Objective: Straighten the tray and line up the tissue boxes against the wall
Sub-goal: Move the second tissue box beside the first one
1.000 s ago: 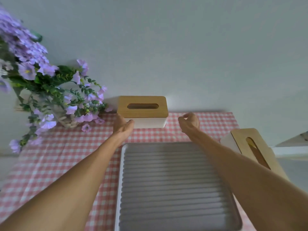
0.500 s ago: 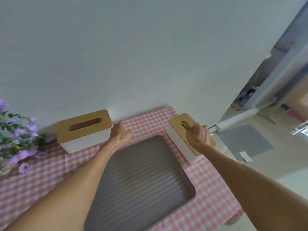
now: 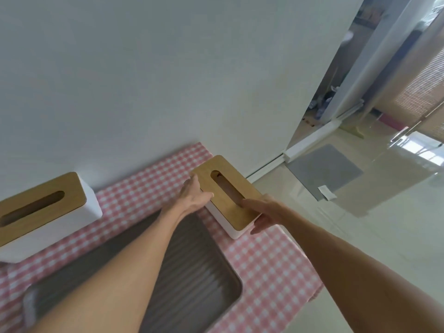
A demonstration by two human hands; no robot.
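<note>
A tissue box with a white body and a slotted wooden lid lies at an angle near the table's right end, one corner close to the wall. My left hand presses against its long left side. My right hand clasps its near right corner, thumb on the lid. A second tissue box of the same kind stands at the left with its back near the wall. The grey ribbed tray lies in front of both boxes, partly under my left forearm.
A pink-and-white checked cloth covers the table, and its right edge drops to a pale tiled floor. A grey mat lies on the floor beyond. The white wall runs along the table's back.
My left hand has moved right from near the left box onto the right box's side. My right hand slid from the lid's slot to the near corner. The view swung right.
</note>
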